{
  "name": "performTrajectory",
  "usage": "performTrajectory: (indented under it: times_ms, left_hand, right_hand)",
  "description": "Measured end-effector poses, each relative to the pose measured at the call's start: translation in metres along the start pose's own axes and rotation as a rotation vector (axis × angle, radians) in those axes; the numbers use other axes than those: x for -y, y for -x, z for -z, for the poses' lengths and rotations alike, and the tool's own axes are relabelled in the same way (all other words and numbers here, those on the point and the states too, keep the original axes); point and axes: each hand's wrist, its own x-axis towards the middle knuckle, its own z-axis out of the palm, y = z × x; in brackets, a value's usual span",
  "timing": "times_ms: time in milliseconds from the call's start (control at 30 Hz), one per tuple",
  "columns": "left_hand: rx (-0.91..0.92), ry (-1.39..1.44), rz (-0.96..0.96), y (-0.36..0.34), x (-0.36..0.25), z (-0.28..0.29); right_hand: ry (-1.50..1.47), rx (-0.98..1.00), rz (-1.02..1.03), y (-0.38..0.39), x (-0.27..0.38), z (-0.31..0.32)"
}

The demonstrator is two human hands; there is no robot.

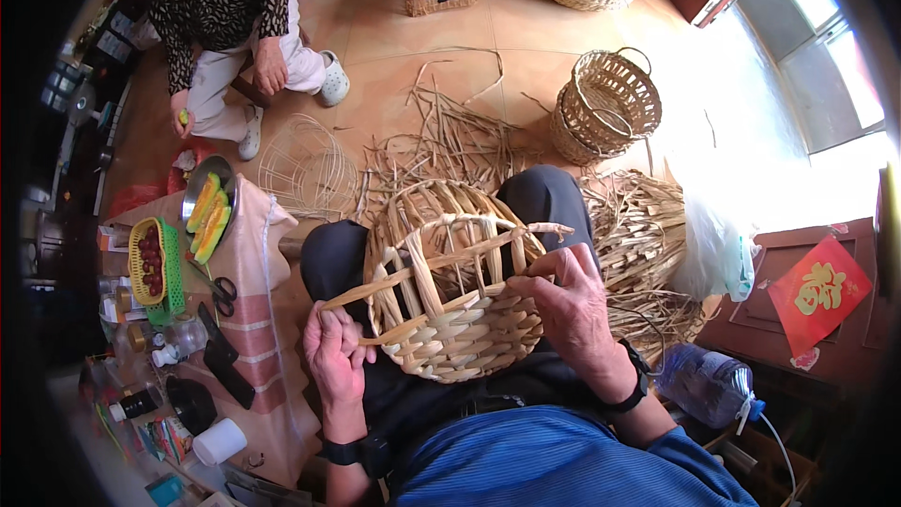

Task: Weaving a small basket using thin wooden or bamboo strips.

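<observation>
A half-woven straw basket [455, 338] rests across my lap, its lower part tightly plaited and its upper part an open frame of pale spokes. My left hand [340, 357] is closed on a flat straw strip [371, 289] at the basket's left side, and the strip runs up to the right across the spokes. My right hand [568, 305] is closed around the basket's right side, thumb and fingers on the strands near its upper edge. Part of the frame's far side shows behind the nearer spokes.
Loose straw [450, 122], a wire frame [310, 169] and finished baskets [605, 108] lie on the floor. A seated person [225, 28] is at upper left. A cloth-covered table [258, 305] holds melon, grapes, scissors and bottles. A water jug [704, 385] stands at right.
</observation>
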Motion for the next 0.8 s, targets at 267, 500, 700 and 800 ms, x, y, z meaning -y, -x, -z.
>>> performTrajectory:
  times_ms: [267, 500, 700, 800]
  left_hand:
    - [0.066, -0.66, -0.045, 0.014, -0.047, 0.017]
    - [-0.305, 0.014, -0.057, 0.018, -0.03, 0.033]
    - [-0.365, -0.323, -0.156, 0.031, -0.024, 0.052]
    - [-0.429, 0.434, -0.09, 0.027, -0.042, 0.068]
  right_hand:
    - [-0.147, 0.139, 0.22, -0.023, 0.019, -0.023]
    - [-0.174, 0.11, 0.187, -0.029, 0.026, -0.024]
    - [-0.157, 0.124, 0.194, -0.034, 0.026, -0.028]
    - [-0.139, 0.118, 0.154, -0.035, 0.023, -0.026]
